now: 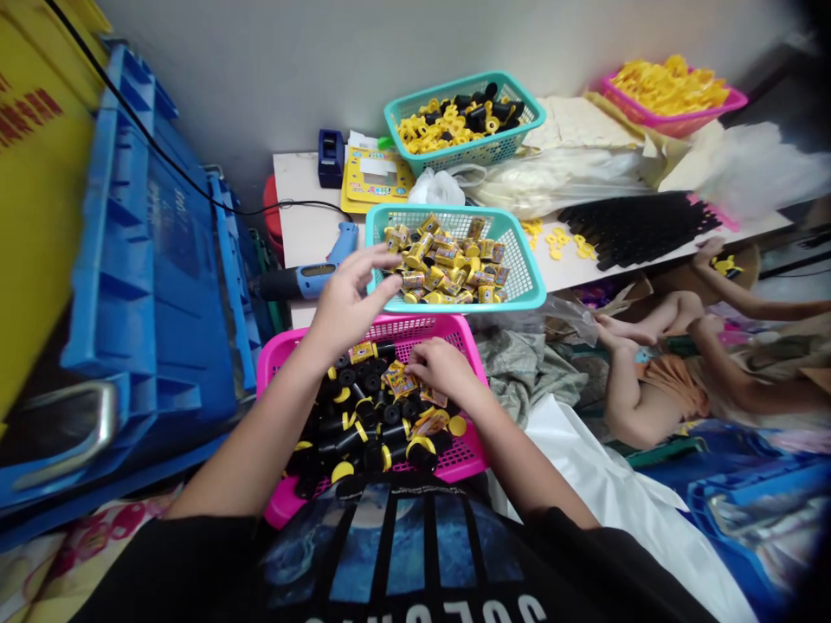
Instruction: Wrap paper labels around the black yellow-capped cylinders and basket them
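Note:
My left hand [354, 294] is raised at the near left corner of a teal basket [529, 285], fingers apart and holding nothing. Inside that basket lie many small black-and-yellow canisters [447, 258] wrapped in printed yellow labels. My right hand [442, 368] is low over a pink basket [471, 463], thumb and fingers pinched at the edge of a colourful printed label [399, 379]. Under it are black canisters with yellow caps [354, 439], piled loosely on their sides. A wrapped canister [363, 351] rests on the pile between my hands.
A blue heat gun [318, 279] lies left of the teal basket, its cord running left. Behind are another teal basket [477, 156] of black and yellow parts, and black rods [640, 227]. Blue crates [162, 260] stand left. Another person's bare legs [627, 372] and arms are at right.

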The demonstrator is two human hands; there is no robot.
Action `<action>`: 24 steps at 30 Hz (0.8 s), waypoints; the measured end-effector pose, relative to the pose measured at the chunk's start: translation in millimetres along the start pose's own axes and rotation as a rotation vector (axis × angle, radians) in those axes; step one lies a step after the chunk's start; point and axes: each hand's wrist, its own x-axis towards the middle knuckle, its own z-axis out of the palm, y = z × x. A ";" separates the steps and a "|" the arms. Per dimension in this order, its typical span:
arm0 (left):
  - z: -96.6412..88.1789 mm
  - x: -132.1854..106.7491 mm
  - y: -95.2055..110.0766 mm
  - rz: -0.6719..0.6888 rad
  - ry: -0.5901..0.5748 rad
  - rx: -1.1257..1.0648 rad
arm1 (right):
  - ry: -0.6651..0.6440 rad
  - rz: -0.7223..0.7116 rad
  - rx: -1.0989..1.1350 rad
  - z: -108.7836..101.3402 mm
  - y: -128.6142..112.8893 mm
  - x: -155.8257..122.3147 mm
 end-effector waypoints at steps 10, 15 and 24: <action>-20.9 -75.1 -37.2 -0.351 -0.112 0.081 | -0.007 -0.088 -0.091 -1.8 -8.4 0.5; -14.9 -82.2 -38.2 -0.309 -0.228 0.085 | -0.021 -0.153 0.073 -12.7 -7.8 -0.8; -13.3 -78.8 -19.7 -0.447 0.043 -0.233 | 0.109 -0.172 0.917 -22.7 -50.8 8.9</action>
